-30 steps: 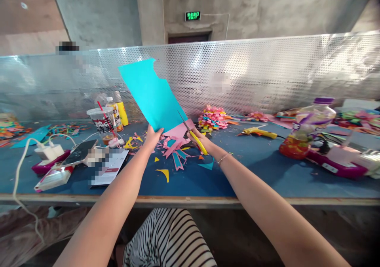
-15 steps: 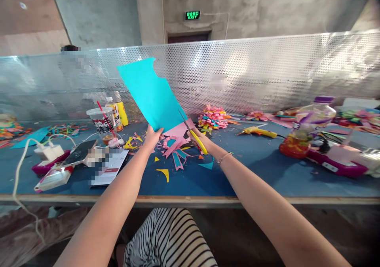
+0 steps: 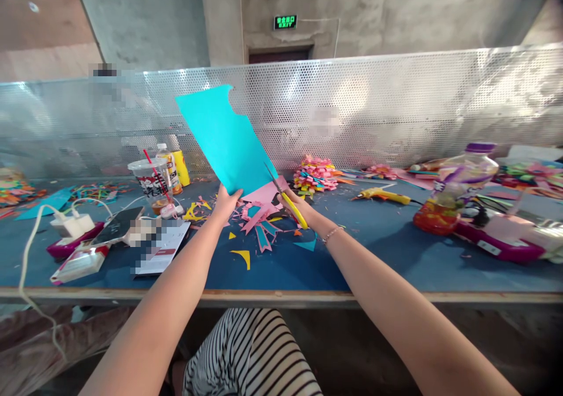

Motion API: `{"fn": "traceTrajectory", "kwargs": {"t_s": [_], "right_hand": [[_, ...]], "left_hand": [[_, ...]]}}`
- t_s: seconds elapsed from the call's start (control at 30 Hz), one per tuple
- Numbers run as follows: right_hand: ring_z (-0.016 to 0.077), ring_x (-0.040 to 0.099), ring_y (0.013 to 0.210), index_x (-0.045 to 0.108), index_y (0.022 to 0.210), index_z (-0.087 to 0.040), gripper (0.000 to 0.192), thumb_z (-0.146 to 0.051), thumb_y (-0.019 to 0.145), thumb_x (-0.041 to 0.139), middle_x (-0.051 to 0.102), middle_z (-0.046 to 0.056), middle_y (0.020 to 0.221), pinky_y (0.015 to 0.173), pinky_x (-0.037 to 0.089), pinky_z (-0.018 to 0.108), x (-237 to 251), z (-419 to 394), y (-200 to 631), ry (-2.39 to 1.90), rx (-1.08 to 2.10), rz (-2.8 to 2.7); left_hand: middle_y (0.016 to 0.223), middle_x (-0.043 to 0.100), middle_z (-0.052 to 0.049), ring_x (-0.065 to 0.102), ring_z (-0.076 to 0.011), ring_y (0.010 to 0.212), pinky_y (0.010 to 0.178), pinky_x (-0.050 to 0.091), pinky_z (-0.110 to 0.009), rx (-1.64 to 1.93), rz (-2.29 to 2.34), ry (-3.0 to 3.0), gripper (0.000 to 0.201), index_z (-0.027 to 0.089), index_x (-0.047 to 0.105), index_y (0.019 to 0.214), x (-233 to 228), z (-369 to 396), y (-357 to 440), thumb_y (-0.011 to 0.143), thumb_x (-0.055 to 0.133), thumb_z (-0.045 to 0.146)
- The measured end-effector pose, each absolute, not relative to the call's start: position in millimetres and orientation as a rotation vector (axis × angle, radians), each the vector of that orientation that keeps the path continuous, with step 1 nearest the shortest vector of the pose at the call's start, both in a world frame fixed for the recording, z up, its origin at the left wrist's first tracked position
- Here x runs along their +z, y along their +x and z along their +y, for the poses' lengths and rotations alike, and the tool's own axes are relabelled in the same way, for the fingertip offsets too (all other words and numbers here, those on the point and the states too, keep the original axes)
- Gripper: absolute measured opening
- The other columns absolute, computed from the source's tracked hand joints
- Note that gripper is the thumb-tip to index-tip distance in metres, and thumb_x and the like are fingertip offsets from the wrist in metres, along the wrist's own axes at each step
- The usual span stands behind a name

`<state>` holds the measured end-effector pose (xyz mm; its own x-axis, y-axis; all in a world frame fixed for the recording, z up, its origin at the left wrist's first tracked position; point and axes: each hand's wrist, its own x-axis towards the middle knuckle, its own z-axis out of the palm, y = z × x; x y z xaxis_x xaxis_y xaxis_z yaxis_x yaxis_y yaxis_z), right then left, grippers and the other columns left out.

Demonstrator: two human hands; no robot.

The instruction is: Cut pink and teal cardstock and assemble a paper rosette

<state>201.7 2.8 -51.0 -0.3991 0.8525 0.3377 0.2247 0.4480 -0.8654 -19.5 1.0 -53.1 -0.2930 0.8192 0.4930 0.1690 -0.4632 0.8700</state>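
Observation:
My left hand (image 3: 227, 202) pinches the lower edge of a turquoise paper sheet (image 3: 224, 138), thumb in front, and holds it tilted upright. A curved bite is missing from the sheet's upper right edge. In my right hand (image 3: 299, 203) is a pair of yellow-handled scissors (image 3: 295, 209). One pointed blade lies across the front of the sheet's lower right corner; the other blade is hidden. A pink paper piece (image 3: 263, 193) shows just below the sheet, between my hands. Pink and blue paper strips (image 3: 264, 232) and yellow scraps (image 3: 241, 259) lie on the table beneath.
On the blue table (image 3: 378, 267), a lidded drink cup (image 3: 152, 179), a phone (image 3: 118, 226) and chargers stand left. A pile of pink paper pieces (image 3: 314, 174) lies behind my right hand. Rightward are a yellow glue gun (image 3: 382, 195) and a purple-capped bottle (image 3: 457, 190). A perforated metal screen (image 3: 396, 102) runs behind.
The top of the turquoise sheet has shifted very slightly to the right. Both hands and the scissors keep nearly the same place.

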Motion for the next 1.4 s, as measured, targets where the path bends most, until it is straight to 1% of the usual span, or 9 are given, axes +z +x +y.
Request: {"fn": "traceTrajectory", "kwargs": {"t_s": [0.17,0.23,0.37,0.57,0.73,0.9,1.07,1.27,1.4], "right_hand": [[0.0069,0.034,0.048,0.039,0.078,-0.021,0.043,-0.063,0.069,0.047,0.035,-0.007,0.057,0.047,0.032,0.021,-47,-1,202,-0.937,0.888,-1.896],[0.0076,0.035,0.048,0.038,0.075,-0.021,0.041,-0.062,0.071,0.044,0.035,-0.007,0.056,0.047,0.031,0.021,-45,-4,202,-0.967,0.848,-1.91],[0.0093,0.039,0.048,0.035,0.071,-0.021,0.039,-0.059,0.075,0.04,0.036,-0.006,0.052,0.046,0.03,0.021,-44,-8,202,-1.001,0.733,-1.958],[0.0127,0.046,0.055,0.035,0.068,-0.021,0.036,-0.055,0.079,0.036,0.046,-0.002,0.057,0.052,0.031,0.023,-45,-4,200,-1.021,0.474,-1.997],[0.0128,0.046,0.057,0.037,0.066,-0.02,0.036,-0.053,0.08,0.036,0.05,0.0,0.061,0.053,0.031,0.024,-42,-5,200,-1.023,0.364,-2.028],[0.0124,0.045,0.056,0.038,0.064,-0.019,0.035,-0.05,0.08,0.037,0.049,-0.001,0.058,0.053,0.03,0.024,-40,-6,200,-1.048,0.386,-2.032],[0.011,0.044,0.053,0.042,0.064,-0.019,0.037,-0.053,0.077,0.042,0.045,-0.002,0.056,0.05,0.03,0.022,-42,-4,202,-1.078,0.521,-1.988],[0.0064,0.033,0.04,0.039,0.067,-0.02,0.043,-0.062,0.071,0.049,0.038,-0.006,0.051,0.039,0.025,0.02,-43,-6,202,-0.978,1.005,-1.838],[0.0045,0.027,0.037,0.037,0.069,-0.02,0.043,-0.061,0.071,0.05,0.037,-0.006,0.052,0.035,0.019,0.02,-43,-7,202,-0.854,1.301,-1.709]], "left_hand": [[0.088,0.062,-0.006,0.057,-0.0136,0.059,0.061,0.05,-0.031,1.823,1.244,1.499,0.061,0.018,0.038,0.124,-57,6,-22,0.069,0.063,0.023],[0.09,0.061,-0.007,0.056,-0.0128,0.056,0.057,0.05,-0.03,1.833,1.26,1.516,0.06,0.018,0.039,0.124,-57,7,-23,0.069,0.062,0.023],[0.083,0.06,-0.006,0.052,-0.0104,0.048,0.048,0.047,-0.027,1.822,1.278,1.51,0.056,0.016,0.039,0.123,-54,4,-20,0.071,0.06,0.021],[0.081,0.06,-0.004,0.052,-0.0102,0.05,0.051,0.047,-0.026,1.858,1.259,1.509,0.056,0.018,0.04,0.122,-52,2,-19,0.07,0.06,0.021],[0.077,0.059,-0.002,0.05,-0.0091,0.049,0.05,0.046,-0.025,1.846,1.227,1.513,0.054,0.018,0.042,0.12,-55,4,-21,0.069,0.061,0.023],[0.087,0.062,-0.005,0.06,-0.0162,0.071,0.069,0.05,-0.031,1.883,1.231,1.506,0.056,0.019,0.042,0.119,-55,5,-22,0.068,0.064,0.023],[0.086,0.062,-0.006,0.061,-0.0187,0.076,0.072,0.05,-0.035,1.824,1.251,1.504,0.056,0.017,0.042,0.119,-53,3,-22,0.068,0.064,0.022],[0.093,0.062,-0.006,0.058,-0.021,0.093,0.082,0.046,-0.036,1.857,1.254,1.535,0.053,0.019,0.044,0.117,-54,1,-20,0.067,0.064,0.021],[0.097,0.062,-0.008,0.057,-0.0223,0.098,0.085,0.045,-0.038,1.817,1.23,1.569,0.051,0.019,0.047,0.113,-54,-1,-18,0.066,0.065,0.021]]}}
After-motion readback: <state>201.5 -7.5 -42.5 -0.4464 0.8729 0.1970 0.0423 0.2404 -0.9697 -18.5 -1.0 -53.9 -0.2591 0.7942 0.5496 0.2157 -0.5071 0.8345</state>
